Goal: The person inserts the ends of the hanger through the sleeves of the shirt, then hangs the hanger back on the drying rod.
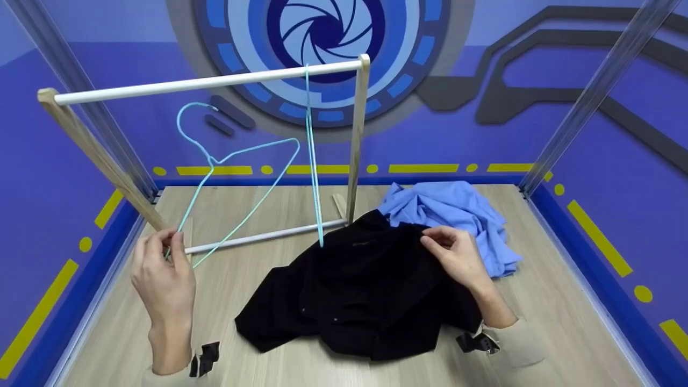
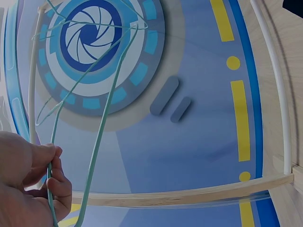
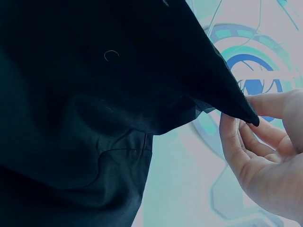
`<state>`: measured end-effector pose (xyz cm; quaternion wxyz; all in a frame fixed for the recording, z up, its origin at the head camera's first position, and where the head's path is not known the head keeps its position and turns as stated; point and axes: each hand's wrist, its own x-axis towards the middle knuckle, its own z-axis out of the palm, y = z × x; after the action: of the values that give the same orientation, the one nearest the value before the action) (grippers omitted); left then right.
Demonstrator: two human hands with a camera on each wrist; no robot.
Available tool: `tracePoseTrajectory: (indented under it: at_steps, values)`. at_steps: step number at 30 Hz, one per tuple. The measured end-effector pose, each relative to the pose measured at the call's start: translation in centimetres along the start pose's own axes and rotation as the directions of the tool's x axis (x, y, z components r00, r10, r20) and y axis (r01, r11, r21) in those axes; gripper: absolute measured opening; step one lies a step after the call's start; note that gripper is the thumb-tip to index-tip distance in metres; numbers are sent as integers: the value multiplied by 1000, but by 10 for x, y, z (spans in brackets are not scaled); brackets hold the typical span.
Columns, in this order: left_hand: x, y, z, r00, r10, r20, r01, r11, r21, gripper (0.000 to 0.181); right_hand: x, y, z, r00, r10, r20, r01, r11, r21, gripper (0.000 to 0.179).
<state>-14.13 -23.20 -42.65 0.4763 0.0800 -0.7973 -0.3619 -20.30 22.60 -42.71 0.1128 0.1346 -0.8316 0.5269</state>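
Note:
My left hand [image 1: 165, 277] pinches one lower corner of a mint-green wire hanger [image 1: 213, 161] between thumb and fingers. The hanger is tilted, its hook up and in front of the rack. In the left wrist view the fingers curl round the wire [image 2: 102, 125]. At the right, my right hand [image 1: 457, 257] pinches the upper edge of a black shirt [image 1: 365, 290] with thumb and fingertips. The shirt is spread in loose folds over the tabletop, a small label and buttons showing. In the right wrist view a pointed fold of the black cloth [image 3: 180, 80] is between the fingers.
A rack with wooden posts and a white top bar [image 1: 215, 83] stands at the back left. A second mint-green hanger [image 1: 313, 172] hangs near its right end, its lower end overlapping the shirt. A crumpled blue garment [image 1: 457, 207] lies behind the shirt. Blue walls enclose the table.

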Motion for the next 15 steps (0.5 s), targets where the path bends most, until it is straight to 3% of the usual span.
tracePoseTrajectory:
  at_steps: [15]
  values:
    - [-1,-1,-1,999,-10,38,8,999,35,21,-1,0,1,1000,10,-2,-10,1000,-5,10]
